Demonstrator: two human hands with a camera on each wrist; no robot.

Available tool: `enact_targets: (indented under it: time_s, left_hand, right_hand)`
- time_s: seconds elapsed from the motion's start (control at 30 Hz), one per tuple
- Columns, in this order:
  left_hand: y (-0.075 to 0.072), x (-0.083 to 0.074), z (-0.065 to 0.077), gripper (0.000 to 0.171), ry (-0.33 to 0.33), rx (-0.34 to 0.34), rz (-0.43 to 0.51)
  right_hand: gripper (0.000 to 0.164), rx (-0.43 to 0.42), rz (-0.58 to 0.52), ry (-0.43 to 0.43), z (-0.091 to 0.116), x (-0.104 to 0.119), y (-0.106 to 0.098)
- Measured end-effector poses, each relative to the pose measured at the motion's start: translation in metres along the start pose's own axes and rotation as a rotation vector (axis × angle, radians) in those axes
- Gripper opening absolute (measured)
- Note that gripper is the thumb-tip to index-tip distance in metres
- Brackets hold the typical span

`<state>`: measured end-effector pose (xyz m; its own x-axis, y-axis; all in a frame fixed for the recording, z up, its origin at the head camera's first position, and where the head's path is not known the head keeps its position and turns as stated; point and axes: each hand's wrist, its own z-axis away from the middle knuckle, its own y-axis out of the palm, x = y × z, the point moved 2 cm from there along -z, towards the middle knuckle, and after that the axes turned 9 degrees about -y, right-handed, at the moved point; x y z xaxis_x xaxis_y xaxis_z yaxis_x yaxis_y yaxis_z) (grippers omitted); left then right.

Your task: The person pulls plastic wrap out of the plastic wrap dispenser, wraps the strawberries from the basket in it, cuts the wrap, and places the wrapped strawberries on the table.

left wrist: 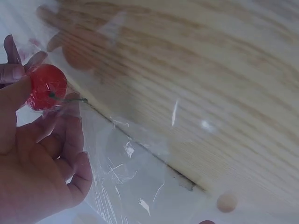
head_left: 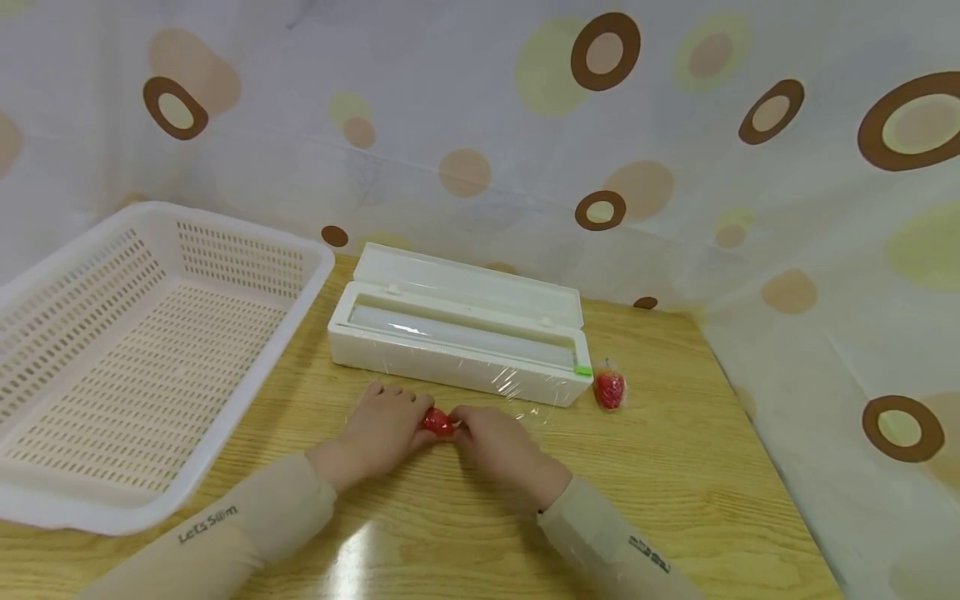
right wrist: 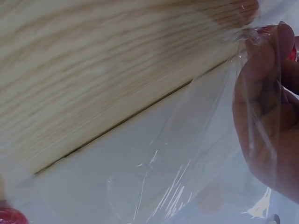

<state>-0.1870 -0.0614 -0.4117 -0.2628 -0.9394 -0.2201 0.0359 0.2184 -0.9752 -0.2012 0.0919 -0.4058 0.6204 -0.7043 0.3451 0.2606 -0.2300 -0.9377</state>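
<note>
A small round red fruit [head_left: 437, 422] with a thin green stem sits between both hands, low over the wooden table, in front of the wrap box. My left hand [head_left: 384, 427] holds it between thumb and fingers; the left wrist view shows the fruit [left wrist: 46, 86] under clear film. From the other side, my right hand [head_left: 498, 446] pinches gathered cling film [right wrist: 163, 144] against the fruit, which the right wrist view shows only in part. That film stretches from the hands toward the white wrap box [head_left: 450, 367], whose lid stands open on a film roll [head_left: 457, 329].
A second red fruit [head_left: 610, 389], wrapped in film, lies by the box's right end, near a green tab [head_left: 582, 370] on the box. On the left stands a large white slotted basket [head_left: 251, 387]. A patterned sheet [head_left: 465, 108] hangs behind the wooden table [head_left: 675, 483].
</note>
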Motion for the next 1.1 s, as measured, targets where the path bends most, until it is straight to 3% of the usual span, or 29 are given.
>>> enact_targets:
  time_s: [0.17,0.33,0.5,0.63,0.73,0.93,1.1]
  left_hand:
    - [-0.001,0.0,-0.004,0.031,-0.011,0.033,0.039]
    - [-0.003,0.001,-0.008,0.033,-0.022,0.077,0.059]
    - [-0.007,0.003,-0.016,0.039,-0.062,0.174,0.1]
    - [-0.012,0.005,-0.018,0.045,-0.088,0.242,0.141]
    - [-0.015,0.006,-0.018,0.043,-0.094,0.252,0.157]
    - [-0.018,0.004,-0.021,0.038,-0.117,0.248,0.17]
    - [-0.019,0.002,-0.025,0.042,-0.146,0.245,0.193]
  right_hand:
    - [0.018,0.008,-0.093,0.012,0.0,-0.004,-0.004]
    - [0.024,0.015,-0.174,0.091,0.001,-0.008,-0.008]
    - [0.033,-0.016,-0.074,0.125,0.009,-0.011,-0.016]
    - [0.02,-0.056,0.034,0.089,0.018,-0.015,-0.024]
    - [0.007,-0.105,0.07,0.069,0.024,-0.02,-0.031]
    - [0.009,-0.113,0.019,0.048,0.03,-0.025,-0.037]
    - [0.008,-0.141,0.009,0.106,0.03,-0.028,-0.035]
